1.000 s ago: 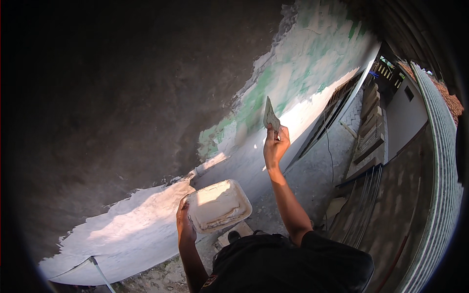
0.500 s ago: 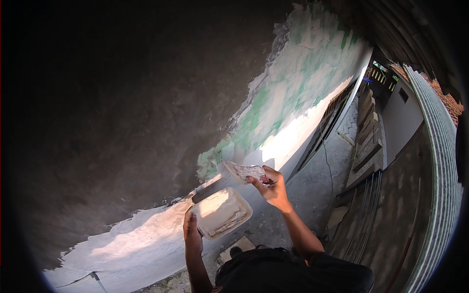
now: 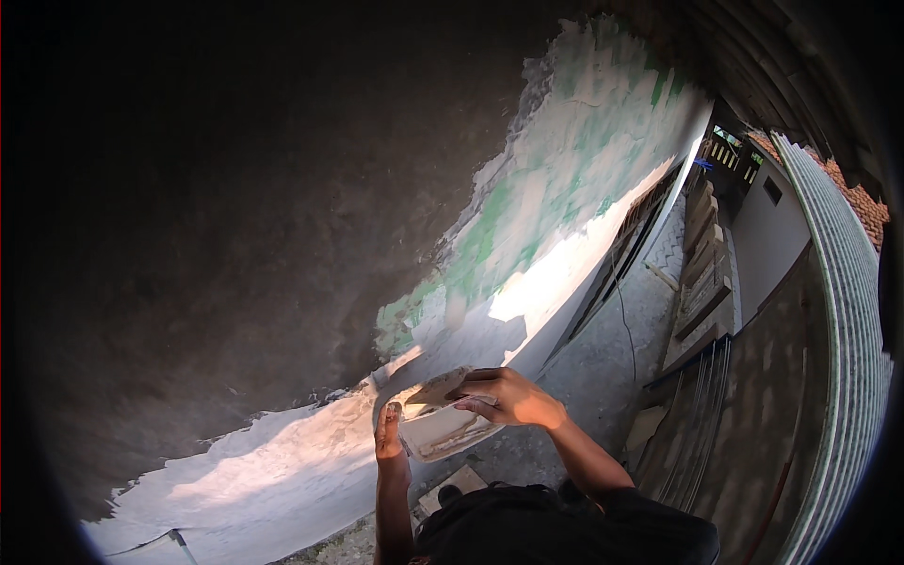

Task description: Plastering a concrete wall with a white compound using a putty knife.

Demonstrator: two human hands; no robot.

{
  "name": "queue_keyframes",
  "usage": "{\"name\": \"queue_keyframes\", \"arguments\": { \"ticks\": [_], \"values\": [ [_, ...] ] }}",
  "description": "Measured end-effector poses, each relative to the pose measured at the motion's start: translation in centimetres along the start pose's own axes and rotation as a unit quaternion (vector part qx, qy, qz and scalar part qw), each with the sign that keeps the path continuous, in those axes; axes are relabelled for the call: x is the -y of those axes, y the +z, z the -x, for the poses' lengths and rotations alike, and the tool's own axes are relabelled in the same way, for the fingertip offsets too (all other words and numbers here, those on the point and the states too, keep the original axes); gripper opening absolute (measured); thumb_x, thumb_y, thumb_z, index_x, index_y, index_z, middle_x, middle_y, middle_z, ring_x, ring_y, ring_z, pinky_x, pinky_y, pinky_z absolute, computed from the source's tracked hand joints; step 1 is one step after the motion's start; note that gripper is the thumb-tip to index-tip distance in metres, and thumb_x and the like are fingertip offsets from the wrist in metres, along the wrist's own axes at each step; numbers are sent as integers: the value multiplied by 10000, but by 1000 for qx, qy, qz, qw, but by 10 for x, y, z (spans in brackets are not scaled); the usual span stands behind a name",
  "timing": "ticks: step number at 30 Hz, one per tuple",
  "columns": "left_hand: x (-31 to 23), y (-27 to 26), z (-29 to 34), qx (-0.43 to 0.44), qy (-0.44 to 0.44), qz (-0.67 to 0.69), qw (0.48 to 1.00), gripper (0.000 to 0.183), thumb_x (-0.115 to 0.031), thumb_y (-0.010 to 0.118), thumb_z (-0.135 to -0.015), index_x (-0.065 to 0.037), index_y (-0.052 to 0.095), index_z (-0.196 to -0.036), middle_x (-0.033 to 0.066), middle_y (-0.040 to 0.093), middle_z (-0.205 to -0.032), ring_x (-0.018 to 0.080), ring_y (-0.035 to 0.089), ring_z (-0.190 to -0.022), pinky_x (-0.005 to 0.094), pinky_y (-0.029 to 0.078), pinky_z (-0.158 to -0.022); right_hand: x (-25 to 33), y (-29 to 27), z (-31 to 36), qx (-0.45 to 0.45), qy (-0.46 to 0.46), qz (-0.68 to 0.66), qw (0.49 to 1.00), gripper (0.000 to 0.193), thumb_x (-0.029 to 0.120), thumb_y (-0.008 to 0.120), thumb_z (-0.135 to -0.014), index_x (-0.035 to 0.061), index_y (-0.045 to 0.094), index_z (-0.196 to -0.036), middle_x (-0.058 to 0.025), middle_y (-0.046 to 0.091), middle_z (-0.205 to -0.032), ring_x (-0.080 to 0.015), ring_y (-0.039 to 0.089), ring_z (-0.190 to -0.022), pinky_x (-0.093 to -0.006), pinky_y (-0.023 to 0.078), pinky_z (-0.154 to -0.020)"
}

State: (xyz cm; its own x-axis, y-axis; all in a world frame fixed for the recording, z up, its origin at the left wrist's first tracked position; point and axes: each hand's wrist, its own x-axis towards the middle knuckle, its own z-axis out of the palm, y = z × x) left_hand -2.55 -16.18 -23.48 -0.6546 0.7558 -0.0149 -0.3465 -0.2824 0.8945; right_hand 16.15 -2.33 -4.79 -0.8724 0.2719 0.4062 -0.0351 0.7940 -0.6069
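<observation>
My left hand (image 3: 389,435) grips the left end of a shallow, pale rectangular tub (image 3: 450,450) that holds whitish putty. In my right hand (image 3: 514,397) is a flat, putty-smeared spreader (image 3: 439,384), its fingers closed round one edge. The spreader is tilted over the top of the tub and hides part of the putty; whether its edge touches the tub cannot be made out. Beyond my hands stands a wall (image 3: 527,217) with streaky white putty over green paint. Its upper left part is dark, rough and uncoated.
Below lies a grey concrete floor (image 3: 603,348) with a thin cable (image 3: 625,320) across it. To the right are stacked boards or blocks (image 3: 702,282), long thin bars (image 3: 697,414) and a corrugated sheet (image 3: 838,311). A pale flat piece (image 3: 461,480) lies by my feet.
My right hand has brought the spreader down and left, from beside the wall to over the tub. The tub has shifted slightly right and tilted.
</observation>
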Motion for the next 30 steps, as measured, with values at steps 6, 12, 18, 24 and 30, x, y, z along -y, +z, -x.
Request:
{"name": "queue_keyframes", "arguments": {
  "ticks": [6, 12, 18, 24, 30],
  "values": [
    [-42, 30, 12, -8, -13, -12, 1000, 519, -290, 505, -1008, 26, 402, -1406, 93, 523, -1346, 177, 460, -1267, 324, 280, -1101, -7, -5, -7, 34, 2, 26, 999, 226, 165, 643, -889, 14, 658, -1057, -170, 665, -1015, -388, 639, -894, -430, 518, -761],
    [-48, 38, 4, -18, -12, 16, 1000, 483, -275, 488, -1004, 26, 433, -1376, 102, 533, -1332, 187, 471, -1258, 322, 295, -1090, -2, -26, -12, 68, 18, 34, 997, 227, 176, 606, -916, 9, 635, -1066, -183, 655, -1011, -407, 628, -893, -437, 510, -748],
    [-45, 44, -8, -38, -41, 5, 998, 473, -285, 479, -993, 28, 468, -1347, 114, 529, -1344, 200, 468, -1270, 328, 289, -1099, 11, -39, -11, 79, 30, 105, 991, 220, 191, 596, -917, 46, 641, -1075, -160, 665, -1011, -387, 631, -899, -451, 511, -751],
    [-64, 65, -10, -11, -33, -26, 999, 468, -279, 493, -985, 35, 491, -1332, 123, 539, -1339, 194, 468, -1261, 316, 278, -1098, 14, -35, -7, 108, -3, 188, 976, 198, 200, 602, -911, 81, 643, -1063, -149, 672, -960, -357, 645, -865, -453, 520, -739],
    [-75, 80, -20, 30, 14, -18, 999, 455, -259, 514, -960, 53, 535, -1289, 131, 552, -1318, 203, 457, -1261, 317, 284, -1087, 23, -52, -21, 100, 60, 211, 970, 202, 225, 631, -891, 62, 649, -1009, -166, 677, -873, -378, 639, -801, -457, 501, -714]
  ]
}}
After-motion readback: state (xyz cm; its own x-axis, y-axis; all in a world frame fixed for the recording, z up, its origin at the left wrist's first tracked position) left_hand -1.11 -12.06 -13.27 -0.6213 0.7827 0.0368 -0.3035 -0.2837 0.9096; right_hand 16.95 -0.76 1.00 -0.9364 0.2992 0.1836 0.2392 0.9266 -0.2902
